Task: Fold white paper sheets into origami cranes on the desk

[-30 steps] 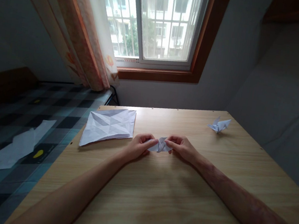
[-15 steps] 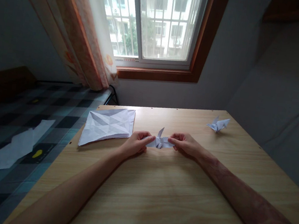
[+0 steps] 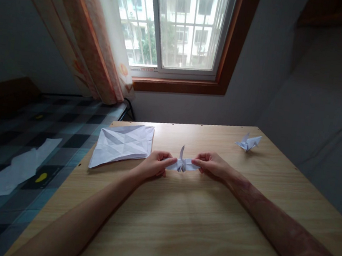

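A small white paper crane (image 3: pixel 181 165) is stretched between my two hands over the wooden table (image 3: pixel 189 231). My left hand (image 3: pixel 157 162) pinches its left wing between thumb and fingers. On the other side my right hand (image 3: pixel 208 162) pinches the right wing in the same way. One thin pointed end of the crane stands up from its folded middle. Another white paper crane (image 3: pixel 249 143) rests at the table's far right. Creased white paper sheets (image 3: pixel 123 145) lie in a stack just left of my left hand.
Left of the table is a bed (image 3: pixel 76 132) with a checked cover, and cut white paper pieces (image 3: pixel 17 170) lie on it. Behind the table are a window (image 3: pixel 190 30) and a patterned curtain (image 3: pixel 96 51).
The crane's upright point has turned slightly and looks narrower. Both hands keep their pinch on the wings with hardly any movement. The whole view has shifted a little.
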Demonstrator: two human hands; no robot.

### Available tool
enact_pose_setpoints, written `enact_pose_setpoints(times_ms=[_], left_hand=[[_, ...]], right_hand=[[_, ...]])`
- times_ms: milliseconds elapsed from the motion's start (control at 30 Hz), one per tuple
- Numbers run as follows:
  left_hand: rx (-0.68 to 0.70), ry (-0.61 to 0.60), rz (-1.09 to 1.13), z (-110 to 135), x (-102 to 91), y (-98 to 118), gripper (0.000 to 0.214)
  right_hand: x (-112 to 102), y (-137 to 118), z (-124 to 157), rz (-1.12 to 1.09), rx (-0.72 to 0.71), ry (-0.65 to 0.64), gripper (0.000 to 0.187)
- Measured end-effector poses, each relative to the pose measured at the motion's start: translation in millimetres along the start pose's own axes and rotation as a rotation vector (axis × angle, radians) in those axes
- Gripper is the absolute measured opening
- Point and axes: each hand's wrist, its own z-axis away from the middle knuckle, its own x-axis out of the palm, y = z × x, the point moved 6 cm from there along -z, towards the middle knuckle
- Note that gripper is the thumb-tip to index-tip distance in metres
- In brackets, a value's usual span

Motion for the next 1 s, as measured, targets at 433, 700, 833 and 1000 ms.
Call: enact_pose_setpoints(times_ms=[433, 700, 833, 1000], left_hand=[[0.027, 0.028, 0.009, -6, -5.7, -4, 0.050], [0.228, 0.231, -0.097, -2, -15.5, 2, 0.047], [0.241, 0.260, -0.186, 1, -13.3, 5, 0.043], [0.255, 0.219, -0.282, 2, -8.1, 8, 0.038]], right_hand=[[1, 1, -9, 0.002, -0.112, 0.064, 0.048], [-33, 11, 16, -0.057, -0.083, 0.169, 0.054], [-76, 30, 52, -0.127, -0.066, 0.335, 0.059], [-124, 54, 96, -0.165, 0.005, 0.454, 0.064]])
